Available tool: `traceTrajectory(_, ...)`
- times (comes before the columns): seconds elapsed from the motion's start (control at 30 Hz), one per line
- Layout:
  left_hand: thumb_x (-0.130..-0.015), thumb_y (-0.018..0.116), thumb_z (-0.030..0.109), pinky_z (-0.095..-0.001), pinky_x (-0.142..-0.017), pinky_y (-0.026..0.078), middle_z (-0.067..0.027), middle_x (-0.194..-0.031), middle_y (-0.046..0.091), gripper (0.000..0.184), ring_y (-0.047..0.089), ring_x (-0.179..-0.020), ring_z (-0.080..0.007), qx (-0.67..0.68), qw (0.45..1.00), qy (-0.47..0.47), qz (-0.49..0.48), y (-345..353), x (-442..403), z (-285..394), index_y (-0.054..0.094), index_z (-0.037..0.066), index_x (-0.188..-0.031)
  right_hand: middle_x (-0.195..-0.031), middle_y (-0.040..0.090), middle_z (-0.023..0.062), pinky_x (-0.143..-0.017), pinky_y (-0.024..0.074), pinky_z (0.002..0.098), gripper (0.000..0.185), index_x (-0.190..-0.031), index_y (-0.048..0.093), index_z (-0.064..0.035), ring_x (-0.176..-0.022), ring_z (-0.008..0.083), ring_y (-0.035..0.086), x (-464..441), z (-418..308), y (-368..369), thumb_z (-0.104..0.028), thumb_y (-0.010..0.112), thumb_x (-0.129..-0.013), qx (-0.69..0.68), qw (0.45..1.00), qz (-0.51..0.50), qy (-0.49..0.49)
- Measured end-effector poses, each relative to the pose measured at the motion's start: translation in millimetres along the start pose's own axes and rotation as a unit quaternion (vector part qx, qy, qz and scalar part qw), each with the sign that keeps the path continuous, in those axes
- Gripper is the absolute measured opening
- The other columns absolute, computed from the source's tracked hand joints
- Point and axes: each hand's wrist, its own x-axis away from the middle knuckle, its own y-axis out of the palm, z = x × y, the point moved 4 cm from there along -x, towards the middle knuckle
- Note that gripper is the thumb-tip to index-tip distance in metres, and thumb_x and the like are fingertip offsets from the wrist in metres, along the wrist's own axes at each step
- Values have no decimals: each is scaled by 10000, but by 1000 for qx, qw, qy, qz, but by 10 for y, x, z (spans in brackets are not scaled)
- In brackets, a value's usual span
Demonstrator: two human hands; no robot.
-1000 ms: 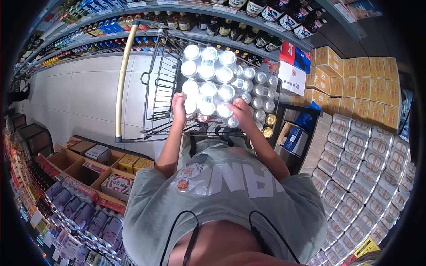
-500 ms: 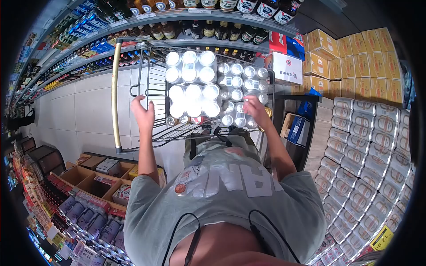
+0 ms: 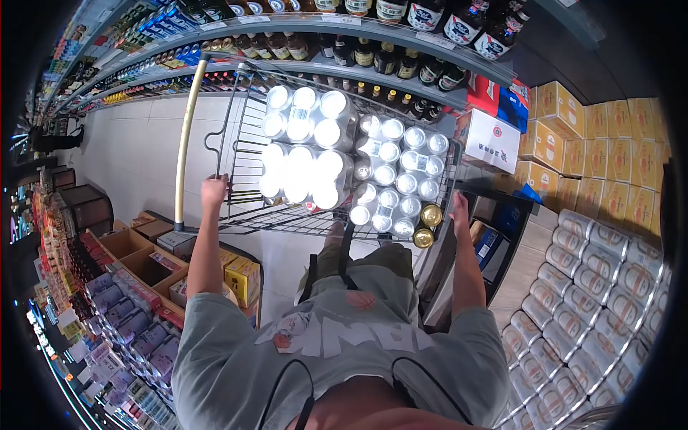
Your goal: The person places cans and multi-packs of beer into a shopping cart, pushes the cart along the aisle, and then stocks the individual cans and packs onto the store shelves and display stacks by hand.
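Observation:
My left hand (image 3: 215,192) is closed on the dark frame of the shopping cart (image 3: 247,215), close to the cart's pale handle. At the opposite end, my right hand (image 3: 459,208) is at the cart's edge, its fingers seeming to curl over the rim and partly hidden. Shrink-wrapped packs of large cans (image 3: 315,122) fill the handle side of the cart, with glare on the nearer pack (image 3: 304,175). Packs of slimmer silver cans (image 3: 405,161) sit beside them. Two gold-topped cans (image 3: 428,226) stand at the corner by my right hand.
Bottles line a shelf (image 3: 373,32) behind the cart. Right of it are yellow cartons (image 3: 559,107), a white box (image 3: 491,141) and stacked can packs (image 3: 595,287). Cardboard bins (image 3: 136,254) and purple packs (image 3: 136,315) stand at the left. Tiled floor (image 3: 143,158) lies beside the handle.
My right hand has moved from above the slim cans out to the cart's end. The left hand has lowered onto the frame and closed. The cart now appears slightly rotated in view.

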Motion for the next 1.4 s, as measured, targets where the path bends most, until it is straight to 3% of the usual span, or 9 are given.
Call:
traceTrajectory(0.07,-848,632,287,-302,-550,504,-83,-661,684,267,654,-573,-155,-60,995,43,70,-51,102,97,671,23,-837,-993,614,50,-726,454,292,402,-1100,565,-51,-878,131,556,-369,307,210,-418,547,-936,78,986,-142,-26)
traceTrajectory(0.1,-852,631,290,-307,-555,505,-87,-662,684,270,655,-573,-160,-56,995,43,65,-67,141,155,669,24,-831,-911,618,46,-700,457,278,391,-1063,589,-21,-797,129,555,-366,317,393,-391,555,-939,2,991,-89,-101)
traceTrajectory(0.2,-876,626,294,-309,-557,498,-93,-658,680,295,642,-557,-152,-43,995,55,64,-63,148,124,661,7,-819,-858,627,47,-686,465,289,420,-1076,589,-2,-730,141,566,-653,580,403,-398,542,-946,33,999,-40,-16)
traceTrajectory(0.47,-897,629,298,-277,-505,451,-74,-655,645,320,565,-517,-125,84,995,22,55,-84,94,-108,645,-11,-816,-893,680,131,-644,505,359,441,-1076,596,8,-683,219,641,-670,366,478,-405,501,-952,211,975,-66,-25)
traceTrajectory(0.5,-897,630,298,-275,-501,447,-75,-662,646,320,559,-518,-124,96,994,21,51,-98,89,-142,644,-12,-818,-750,639,75,-577,491,324,347,-929,619,-11,-645,174,627,-865,559,479,-351,555,-941,212,973,-50,-82)
traceTrajectory(0.63,-906,611,292,-247,-483,429,-65,-672,638,312,536,-524,-109,108,994,11,31,-176,8,-313,638,-9,-826,-897,692,154,-767,502,416,264,-968,654,-28,-871,322,662,-676,352,634,-269,640,-861,291,943,22,-157)
traceTrajectory(0.73,-912,596,284,-239,-469,420,-56,-669,628,300,526,-517,-100,126,992,-3,19,-295,-27,-444,634,-6,-841,-864,670,183,-734,500,431,266,-913,626,3,-820,352,648,-402,131,845,-258,638,-864,339,924,66,-167)
traceTrajectory(1.0,-882,593,169,-228,-417,378,-49,-689,621,168,489,-478,-82,161,986,-31,17,-533,-169,-741,624,4,-872,-843,670,187,-732,508,456,169,-851,628,-8,-810,377,651,-222,82,1206,-167,629,-794,338,914,72,-211)
traceTrajectory(1.4,-819,679,307,-261,-460,448,-33,-705,631,269,549,-541,-96,140,986,-87,15,-871,-389,-1210,658,41,-855,-757,649,172,-676,492,435,164,-810,610,-7,-717,358,633,5,-210,1787,-155,628,-741,326,921,30,-210)
